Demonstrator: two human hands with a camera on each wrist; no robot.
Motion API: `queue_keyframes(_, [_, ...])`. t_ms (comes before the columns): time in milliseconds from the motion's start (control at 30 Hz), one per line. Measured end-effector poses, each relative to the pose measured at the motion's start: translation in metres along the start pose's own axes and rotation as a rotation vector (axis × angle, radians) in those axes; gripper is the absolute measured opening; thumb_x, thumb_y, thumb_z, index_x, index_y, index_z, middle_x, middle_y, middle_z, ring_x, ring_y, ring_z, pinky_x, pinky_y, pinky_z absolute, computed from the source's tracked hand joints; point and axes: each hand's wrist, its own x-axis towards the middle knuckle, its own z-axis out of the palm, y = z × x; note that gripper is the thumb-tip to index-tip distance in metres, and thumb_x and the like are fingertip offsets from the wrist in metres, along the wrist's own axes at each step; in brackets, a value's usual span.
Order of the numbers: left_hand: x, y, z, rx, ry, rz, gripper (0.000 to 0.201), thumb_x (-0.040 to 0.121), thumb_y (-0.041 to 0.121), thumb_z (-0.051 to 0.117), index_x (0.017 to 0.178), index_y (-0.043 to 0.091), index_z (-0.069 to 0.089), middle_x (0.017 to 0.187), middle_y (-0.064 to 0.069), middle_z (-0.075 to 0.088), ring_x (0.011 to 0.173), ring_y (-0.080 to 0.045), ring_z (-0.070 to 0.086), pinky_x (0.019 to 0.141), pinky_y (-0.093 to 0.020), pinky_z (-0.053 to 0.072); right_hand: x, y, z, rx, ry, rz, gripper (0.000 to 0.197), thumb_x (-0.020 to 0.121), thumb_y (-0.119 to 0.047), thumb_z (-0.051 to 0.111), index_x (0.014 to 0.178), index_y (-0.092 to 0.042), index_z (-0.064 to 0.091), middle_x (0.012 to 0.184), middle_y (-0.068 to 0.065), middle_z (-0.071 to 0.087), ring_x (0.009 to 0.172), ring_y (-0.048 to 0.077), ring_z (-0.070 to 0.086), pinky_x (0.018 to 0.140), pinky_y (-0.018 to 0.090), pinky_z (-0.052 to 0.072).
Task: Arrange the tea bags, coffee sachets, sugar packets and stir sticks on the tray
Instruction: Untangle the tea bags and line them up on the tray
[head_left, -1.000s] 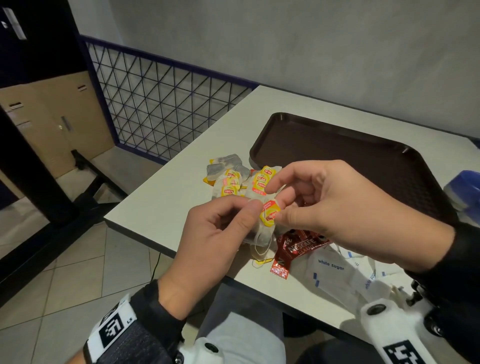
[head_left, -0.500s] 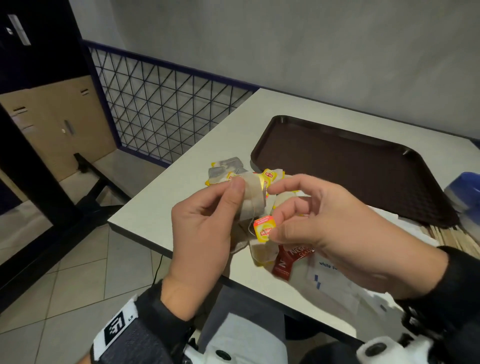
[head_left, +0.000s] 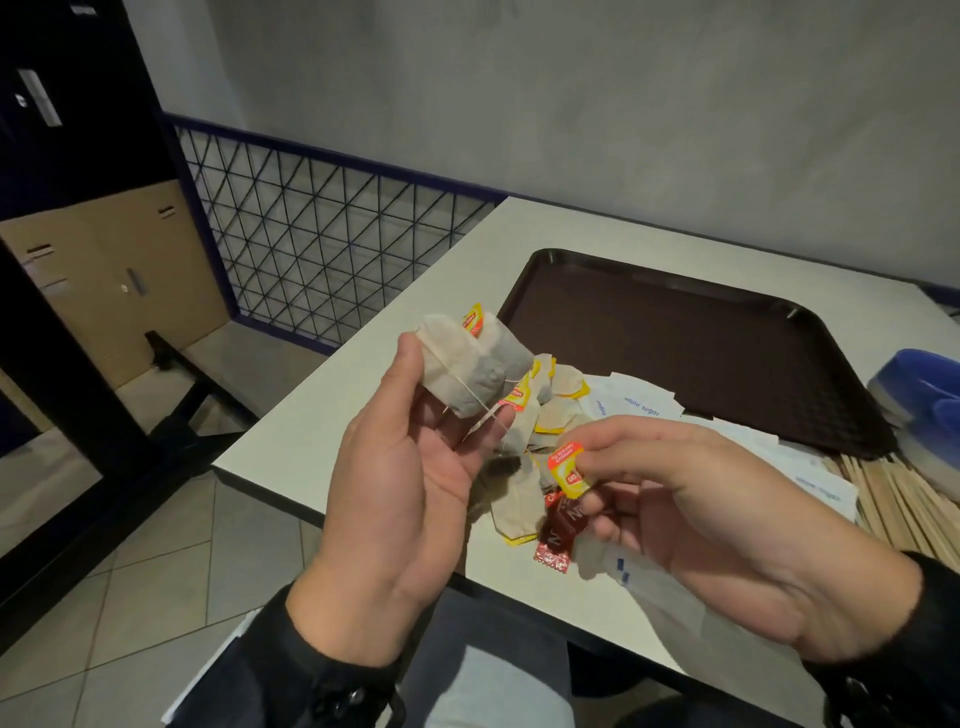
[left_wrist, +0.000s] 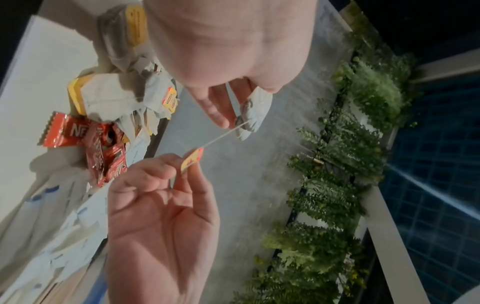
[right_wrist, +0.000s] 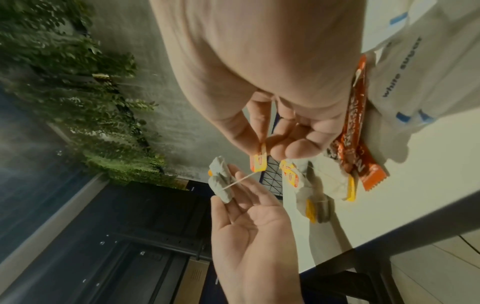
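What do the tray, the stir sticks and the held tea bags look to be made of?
Tray: probably moulded plastic, dark brown, matt with a soft sheen on the rounded rim.
Stir sticks: likely bare wood, pale tan, thin and flat.
Tea bags in the left hand: porous off-white filter paper, creased, with a thin string.

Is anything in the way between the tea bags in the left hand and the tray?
Nothing visible blocks it. The tea bags in the left hand are held above the table, and the tray beyond looks bare.

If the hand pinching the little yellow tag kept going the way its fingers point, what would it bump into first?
Probably the left hand and the tea bags in its grip. The right hand points that way, along the string from its tag. Depth between them is unclear.
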Motion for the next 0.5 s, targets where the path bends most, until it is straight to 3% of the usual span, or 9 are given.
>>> queue_keyframes(167, [-0.004, -0.001, 0.003, -0.029, -0.052, -0.058, 0.04, 0.104, 0.04, 0.043, 0.114, 0.015, 0.073, 0.116, -0.007, 0.076, 0.108, -0.023, 0.073, 0.082, -0.038, 0.063, -0.016, -0.014, 0.003, -0.043, 0.045, -0.194, 0.019, 0.086, 0.003, 0.062, 0.081, -0.002, 0.079, 0.081, 0.031, 0.066, 0.074, 0.026, 0.056, 0.067, 0.034, 0.046])
queue_keyframes(267, [-0.007, -0.002, 0.005, -0.015, -0.12, -0.054, 0.043, 0.105, 0.039, 0.038, 0.122, 0.013, 0.068, 0.123, -0.006, 0.074, 0.117, -0.023, 0.069, 0.091, -0.043, 0.06, -0.021, -0.024, 0.002, -0.023, 0.053, -0.251, 0.018, 0.087, 0.004, 0.062, 0.082, 0.001, 0.078, 0.067, 0.015, 0.069, 0.065, 0.017, 0.063, 0.073, 0.036, 0.055])
queue_keyframes(367, [-0.012, -0.003, 0.009, 0.017, -0.218, -0.032, 0.049, 0.106, 0.04, 0.031, 0.131, 0.012, 0.063, 0.132, -0.005, 0.069, 0.126, -0.022, 0.063, 0.105, -0.048, 0.051, -0.023, -0.028, 0.001, 0.01, 0.029, -0.246, 0.016, 0.088, 0.005, 0.063, 0.089, 0.001, 0.079, 0.082, 0.021, 0.074, 0.069, 0.023, 0.067, 0.065, 0.027, 0.061])
queue_keyframes(500, [-0.017, -0.005, 0.013, 0.048, -0.345, -0.001, 0.056, 0.108, 0.042, 0.025, 0.145, 0.009, 0.051, 0.145, -0.011, 0.059, 0.138, -0.029, 0.052, 0.12, -0.049, 0.034, -0.019, -0.022, 0.006, -0.092, 0.021, -0.302, 0.02, 0.09, 0.01, 0.063, 0.095, -0.004, 0.077, 0.082, 0.019, 0.067, 0.062, 0.023, 0.063, 0.058, 0.025, 0.057])
